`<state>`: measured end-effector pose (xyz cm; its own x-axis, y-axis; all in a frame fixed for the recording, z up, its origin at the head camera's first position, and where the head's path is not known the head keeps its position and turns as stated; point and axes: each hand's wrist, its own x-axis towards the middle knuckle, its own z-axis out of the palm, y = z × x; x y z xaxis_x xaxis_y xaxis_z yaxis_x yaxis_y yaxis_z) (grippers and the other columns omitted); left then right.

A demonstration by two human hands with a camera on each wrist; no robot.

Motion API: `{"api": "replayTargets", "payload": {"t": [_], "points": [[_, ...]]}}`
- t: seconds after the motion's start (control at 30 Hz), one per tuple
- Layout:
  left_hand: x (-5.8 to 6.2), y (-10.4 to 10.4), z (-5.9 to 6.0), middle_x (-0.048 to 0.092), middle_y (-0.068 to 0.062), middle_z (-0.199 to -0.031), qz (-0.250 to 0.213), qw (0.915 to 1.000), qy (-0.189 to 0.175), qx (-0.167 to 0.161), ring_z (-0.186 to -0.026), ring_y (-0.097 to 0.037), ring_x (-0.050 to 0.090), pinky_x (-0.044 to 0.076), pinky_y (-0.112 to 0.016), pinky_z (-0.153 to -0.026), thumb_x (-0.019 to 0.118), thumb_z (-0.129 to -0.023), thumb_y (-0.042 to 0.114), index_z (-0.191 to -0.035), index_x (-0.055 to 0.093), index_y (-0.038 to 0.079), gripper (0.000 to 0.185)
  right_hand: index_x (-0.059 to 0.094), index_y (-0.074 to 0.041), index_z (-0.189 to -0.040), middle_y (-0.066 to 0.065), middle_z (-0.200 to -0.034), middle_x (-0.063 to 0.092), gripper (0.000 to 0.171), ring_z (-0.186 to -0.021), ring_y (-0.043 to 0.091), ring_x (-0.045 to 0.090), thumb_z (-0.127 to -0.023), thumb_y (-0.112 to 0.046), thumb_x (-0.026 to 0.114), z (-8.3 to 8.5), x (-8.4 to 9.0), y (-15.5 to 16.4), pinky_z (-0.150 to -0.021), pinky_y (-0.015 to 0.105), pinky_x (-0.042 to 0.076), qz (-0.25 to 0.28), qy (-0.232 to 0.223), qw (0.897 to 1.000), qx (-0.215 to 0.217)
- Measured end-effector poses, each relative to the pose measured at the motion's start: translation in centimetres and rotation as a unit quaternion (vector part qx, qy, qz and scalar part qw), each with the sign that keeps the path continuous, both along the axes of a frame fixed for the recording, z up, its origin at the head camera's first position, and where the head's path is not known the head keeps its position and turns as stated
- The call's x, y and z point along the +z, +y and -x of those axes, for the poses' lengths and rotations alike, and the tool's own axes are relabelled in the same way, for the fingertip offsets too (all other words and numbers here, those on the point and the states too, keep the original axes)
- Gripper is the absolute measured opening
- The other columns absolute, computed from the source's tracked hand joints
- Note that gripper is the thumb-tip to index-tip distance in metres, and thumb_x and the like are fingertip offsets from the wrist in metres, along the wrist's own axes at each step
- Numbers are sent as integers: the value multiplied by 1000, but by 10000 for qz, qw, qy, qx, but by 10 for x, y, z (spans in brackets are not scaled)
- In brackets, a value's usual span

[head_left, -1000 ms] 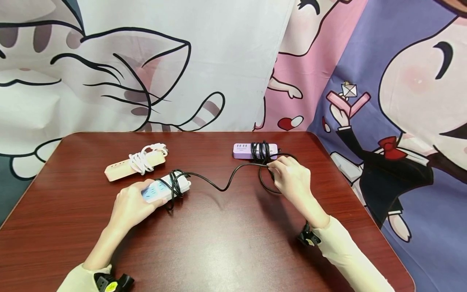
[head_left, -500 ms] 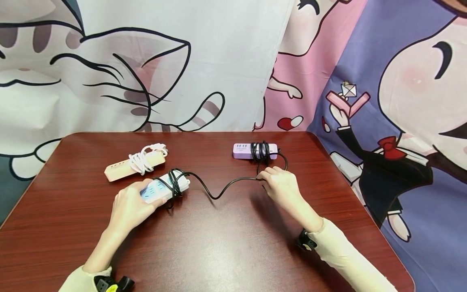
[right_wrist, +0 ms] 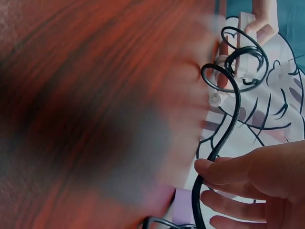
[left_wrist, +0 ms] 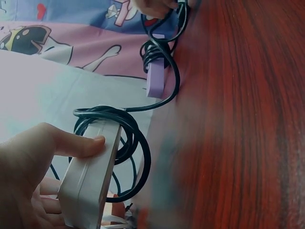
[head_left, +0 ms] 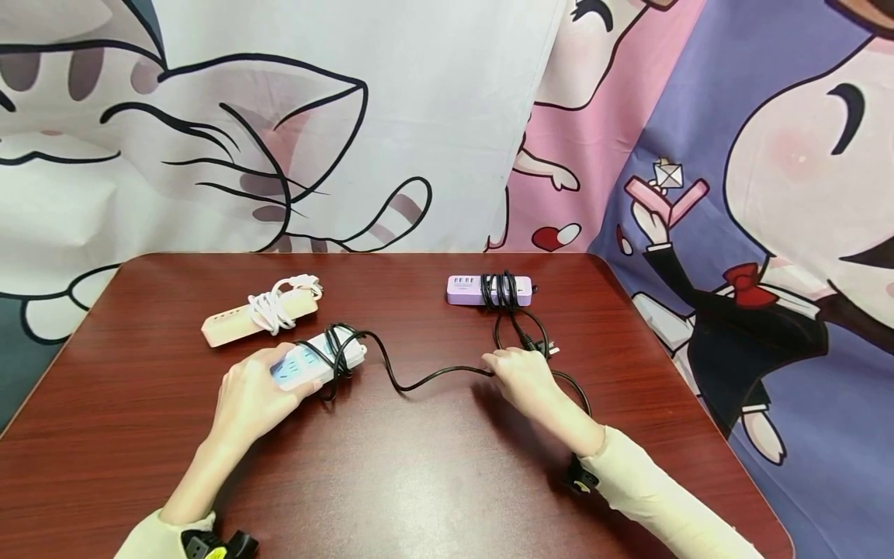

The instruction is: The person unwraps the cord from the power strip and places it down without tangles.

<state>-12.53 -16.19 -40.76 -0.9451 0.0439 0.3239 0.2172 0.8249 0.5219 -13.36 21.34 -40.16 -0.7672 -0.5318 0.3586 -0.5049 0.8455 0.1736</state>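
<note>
My left hand [head_left: 254, 388] grips a white power strip [head_left: 300, 365] by its near end, thumb along its side. Black cord [left_wrist: 107, 114] is looped round the strip's far end. From there a length of the cord [head_left: 419, 382] runs in a wavy line to the right. My right hand [head_left: 524, 380] pinches that cord between thumb and fingers, as the right wrist view shows. Past the hand the cord trails on toward the right wrist. Just beyond the right hand lies a black plug [head_left: 541, 347] with metal prongs.
A purple power strip [head_left: 464, 290] wrapped in black cord lies at the table's back right. At the back left is a cream power strip [head_left: 230, 325] with a white cord [head_left: 268, 310] wound on it. A printed cloth [head_left: 447, 116] hangs behind the table [head_left: 419, 481].
My right hand has moved toward me and slightly left with the pinched cord, drawing it lower and uncovering the plug. The left hand stays in place on the white power strip.
</note>
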Motion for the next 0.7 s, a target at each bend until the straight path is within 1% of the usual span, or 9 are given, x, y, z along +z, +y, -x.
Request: {"api": "replayTargets", "payload": {"t": [0.13,0.33,0.5,0.7], "points": [[0,1,0,69,-19,-99,-9,10000,-10,-8,-75,-31,60,38,-42,-61,85,-65,31,-110,67,8,53,67,-20,-79,-9,-74,70,19,-65,16,65,-69,-9,79,-2,-3,-2,-44,33,42,-50,-328,9994,-60],[0,3,1,68,-20,-103,-29,10000,-55,24,-79,-33,61,40,-45,-64,84,-66,31,-112,66,7,55,71,-21,-81,-8,-76,72,21,-65,17,65,-68,-8,79,-3,-1,-4,-45,34,45,-319,-664,9970,-223],[0,5,1,68,-21,-107,-32,10000,-33,38,-83,-35,61,41,-48,-68,84,-66,29,-114,66,4,57,73,-21,-82,-7,-76,72,17,-68,18,66,-72,-9,77,-1,3,-6,-48,36,47,-313,-783,9959,-326],[1,6,0,68,-20,-103,-57,10000,70,-4,-81,-34,61,41,-48,-68,84,-65,28,-112,66,4,56,72,-22,-85,-9,-79,71,14,-73,15,66,-76,-11,75,3,9,-11,-49,34,46,-134,-880,9953,-372]]}}
